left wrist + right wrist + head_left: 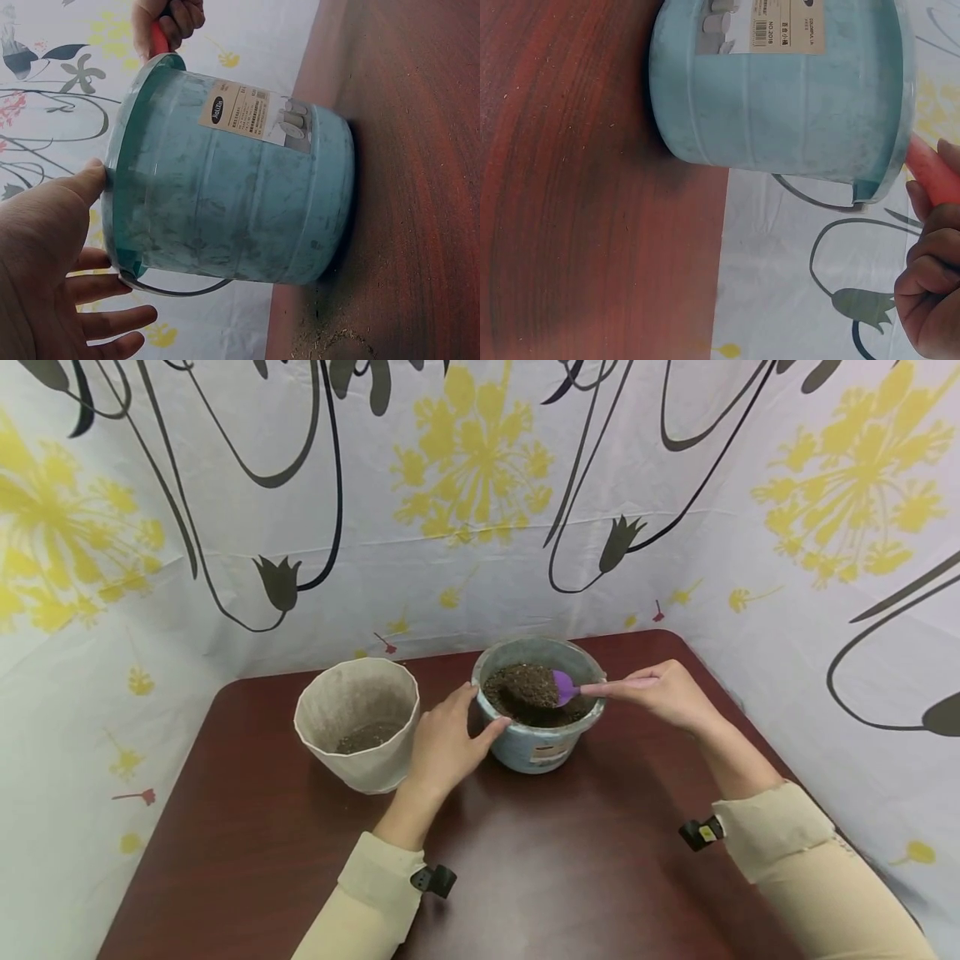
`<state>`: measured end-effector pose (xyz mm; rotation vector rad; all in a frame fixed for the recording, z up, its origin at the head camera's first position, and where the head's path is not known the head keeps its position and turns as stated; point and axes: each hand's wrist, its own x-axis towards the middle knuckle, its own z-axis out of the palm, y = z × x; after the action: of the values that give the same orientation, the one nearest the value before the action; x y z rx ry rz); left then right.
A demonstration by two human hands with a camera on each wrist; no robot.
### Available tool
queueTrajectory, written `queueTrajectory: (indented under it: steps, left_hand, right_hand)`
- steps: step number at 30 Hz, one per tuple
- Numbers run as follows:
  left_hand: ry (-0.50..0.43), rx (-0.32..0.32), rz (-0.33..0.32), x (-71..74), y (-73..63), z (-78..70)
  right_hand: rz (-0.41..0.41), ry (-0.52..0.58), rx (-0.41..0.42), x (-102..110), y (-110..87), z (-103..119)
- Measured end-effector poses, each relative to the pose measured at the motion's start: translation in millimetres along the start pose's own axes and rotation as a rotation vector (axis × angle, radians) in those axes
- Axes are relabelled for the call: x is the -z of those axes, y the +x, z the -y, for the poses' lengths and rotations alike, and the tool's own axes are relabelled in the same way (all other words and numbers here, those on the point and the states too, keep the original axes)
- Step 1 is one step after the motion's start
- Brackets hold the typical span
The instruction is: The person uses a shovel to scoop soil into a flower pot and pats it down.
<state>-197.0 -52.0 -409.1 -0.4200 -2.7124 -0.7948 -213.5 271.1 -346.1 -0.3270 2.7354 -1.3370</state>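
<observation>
A blue-green bucket [525,752] with a paper label stands on the table, dark soil [517,685] inside it. My right hand [663,693] grips the pinkish-red handle of a small garden trowel [566,687] at the bucket's right side. Its purple blade reaches over the soil, and a heap of soil covers most of it. The right wrist view shows the fingers curled round the handle [932,174]. Against the bucket's left rim rests my left hand [447,739], the thumb at the near edge. In the left wrist view its other fingers [112,322] are spread and fairly straight.
To the left of my left hand stands a whitish faceted pot [375,768] with a little soil at its bottom. The dark red-brown table [247,827] meets patterned cloth [360,585] at its back and sides. Soil crumbs lie near the bucket's base.
</observation>
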Motion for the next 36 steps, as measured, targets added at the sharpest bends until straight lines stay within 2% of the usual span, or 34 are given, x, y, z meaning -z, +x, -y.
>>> queueTrajectory:
  steps: [4, 12, 17, 23, 29, 36]
  left_hand:
    - [0.002, 0.000, -0.001, -1.6, -1.5, 0.6]
    - [0.007, 0.006, 0.012, -3.8, -3.4, -0.4]
    - [0.002, 0.006, 0.015, -5.0, -5.0, -1.4]
    - [0.038, -0.056, -0.014, -3.5, -5.2, -0.9]
    - [0.089, -0.141, -0.056, 13.4, -7.4, 3.2]
    - [0.111, -0.202, -0.135, 37.7, -13.9, 18.6]
  right_hand:
    - [-0.001, 0.007, -0.014, 0, -6.1, 12]
    - [-0.028, 0.035, -0.037, -3, 4.3, -18]
    - [-0.023, 0.042, -0.024, -3, 5.5, -21]
    - [-0.018, 0.061, 0.006, -2, 5.5, -16]
    - [0.004, 0.065, 0.053, 0, 9.5, -10]
    - [0.002, 0.049, 0.090, 2, 15.5, -5]
